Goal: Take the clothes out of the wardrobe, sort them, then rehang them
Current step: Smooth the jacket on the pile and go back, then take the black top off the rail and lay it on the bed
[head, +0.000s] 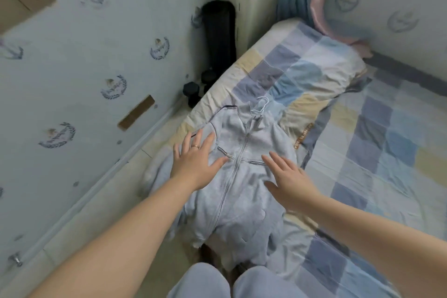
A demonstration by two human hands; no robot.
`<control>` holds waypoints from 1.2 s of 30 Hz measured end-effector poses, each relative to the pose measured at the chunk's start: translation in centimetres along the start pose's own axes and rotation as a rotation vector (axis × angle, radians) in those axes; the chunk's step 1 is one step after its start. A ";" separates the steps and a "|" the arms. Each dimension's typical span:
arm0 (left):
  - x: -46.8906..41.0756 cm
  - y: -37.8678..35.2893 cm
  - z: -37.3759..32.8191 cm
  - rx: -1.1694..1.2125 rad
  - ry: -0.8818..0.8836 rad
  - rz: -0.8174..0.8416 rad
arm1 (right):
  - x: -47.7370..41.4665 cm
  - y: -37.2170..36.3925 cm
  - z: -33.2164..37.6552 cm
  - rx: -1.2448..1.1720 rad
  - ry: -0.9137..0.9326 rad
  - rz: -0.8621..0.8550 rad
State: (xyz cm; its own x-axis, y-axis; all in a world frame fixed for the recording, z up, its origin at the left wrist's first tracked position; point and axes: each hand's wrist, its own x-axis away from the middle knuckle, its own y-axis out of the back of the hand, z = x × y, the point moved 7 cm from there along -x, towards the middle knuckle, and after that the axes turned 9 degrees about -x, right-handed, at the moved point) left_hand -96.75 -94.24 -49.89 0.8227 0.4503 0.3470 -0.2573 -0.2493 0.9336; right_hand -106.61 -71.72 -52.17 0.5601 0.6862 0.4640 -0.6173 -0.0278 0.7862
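Bedroom corner: your grey zip-up jacket (232, 176) lies spread on the checked quilt (362, 152).
Your left hand (196, 162) and right hand (287, 181) are flat and spread, gripping nothing, on or just above its chest; a white hanger (260, 105) sits at the collar. You look mid-sorting: smooth it next, then lift by the hanger. The quilt's orange label (302, 136) is too blurred to read.

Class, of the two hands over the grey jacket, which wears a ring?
The left hand, nearer the wall, wears a gold band on one finger; the right hand has bare fingers.
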 end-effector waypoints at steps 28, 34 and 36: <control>72.8 -7.0 8.5 0.132 1.134 -0.421 | 40.2 -19.8 36.8 0.308 1.343 0.217; 91.2 -9.4 3.4 0.093 1.448 -0.495 | 55.7 -25.9 42.2 0.349 1.669 0.340; 96.9 -9.8 1.2 0.049 1.547 -0.500 | 61.0 -26.9 43.7 0.342 1.789 0.366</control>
State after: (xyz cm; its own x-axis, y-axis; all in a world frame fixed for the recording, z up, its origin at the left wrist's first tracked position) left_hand -13.86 -49.21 -25.51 -0.4602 0.8669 -0.1916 -0.0956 0.1662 0.9814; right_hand -31.67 -60.88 -27.19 -0.8757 0.4615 -0.1419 -0.3064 -0.3041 0.9020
